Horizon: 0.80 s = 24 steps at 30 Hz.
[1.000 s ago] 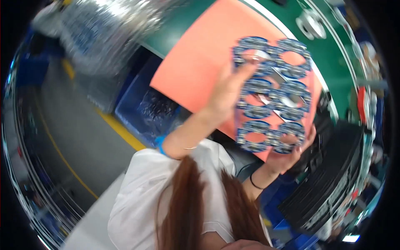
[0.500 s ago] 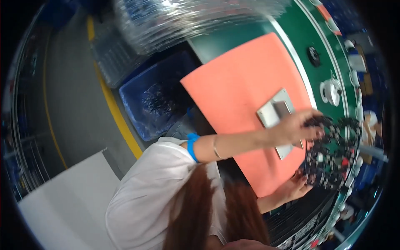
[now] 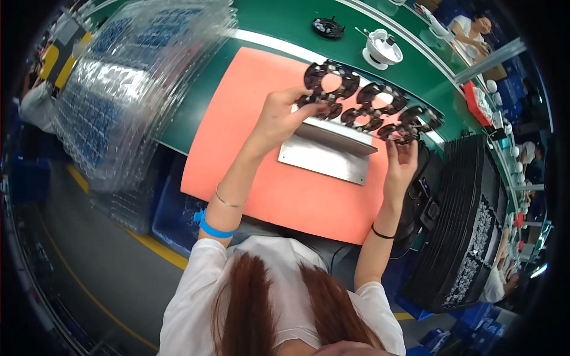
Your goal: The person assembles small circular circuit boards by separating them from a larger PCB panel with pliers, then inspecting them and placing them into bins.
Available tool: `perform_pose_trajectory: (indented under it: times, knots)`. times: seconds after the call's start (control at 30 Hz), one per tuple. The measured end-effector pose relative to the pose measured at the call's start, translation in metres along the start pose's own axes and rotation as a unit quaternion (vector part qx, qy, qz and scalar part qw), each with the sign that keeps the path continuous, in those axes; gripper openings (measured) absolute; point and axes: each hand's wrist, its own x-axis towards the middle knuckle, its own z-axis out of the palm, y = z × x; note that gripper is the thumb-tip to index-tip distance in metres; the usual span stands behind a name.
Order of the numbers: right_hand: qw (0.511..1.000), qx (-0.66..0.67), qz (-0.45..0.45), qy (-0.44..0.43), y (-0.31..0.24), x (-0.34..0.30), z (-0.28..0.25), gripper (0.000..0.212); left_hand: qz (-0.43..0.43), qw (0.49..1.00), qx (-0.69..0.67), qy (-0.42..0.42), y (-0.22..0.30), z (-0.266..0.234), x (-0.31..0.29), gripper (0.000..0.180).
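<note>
Busy workshop floor [image 3: 89, 243], grey with yellow lines, and a green tabletop [image 3: 270, 21] with an orange mat [image 3: 237, 130] across the near part. Looking straight down at both arms, reaching away from the body and pretty well spread. Left hand [image 3: 279, 118] up and slightly inward, elbow bent and out to the side, thumb and fingers [image 3: 294, 94] pinched on the left end of a black panel of joined rings [image 3: 364, 98]. Right hand [image 3: 402, 169] lower, forearm nearly upright in view, fingertips gripping the near edge at the panel's right end. So, panel held between both hands, over the far side of the mat and just past a bent metal plate [image 3: 323, 154], sloping down to the right; can't tell about contact with the plate. Now for containers: at left, a tall stack of clear plastic trays [image 3: 142, 77] with blue pieces inside, plus a blue bin [image 3: 172, 216] low beside the mat, mostly hidden. Beyond the mat, a round black dish [image 3: 328, 28] with small bits in it, and next to that a white footed bowl [image 3: 380, 53] with something dark in the top. Over at right, a high pile of black trays [image 3: 451, 231] with small pale parts showing along the side, and farther back a red bin [image 3: 475, 101] with whitish stuff in it.
</note>
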Motion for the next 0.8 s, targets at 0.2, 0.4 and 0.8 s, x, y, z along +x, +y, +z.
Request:
perform_pose_trajectory:
  times: [0.2, 0.4, 0.8]
  knots:
    - [0.999, 0.028, 0.017, -0.015, 0.011, 0.01, -0.005, 0.025, -0.005, 0.997, 0.082, 0.008, -0.03, 0.001, 0.015, 0.015]
    - [0.999, 0.004, 0.038, -0.004, 0.019, 0.023, -0.016, 0.025, -0.022, 0.998, 0.058, -0.021, -0.048, 0.01, 0.035, 0.012]
    - [0.979, 0.112, 0.164, -0.046, 0.048, 0.045, -0.036, 0.011, -0.05, 0.995, 0.074, 0.036, -0.075, 0.026, 0.049, 0.022]
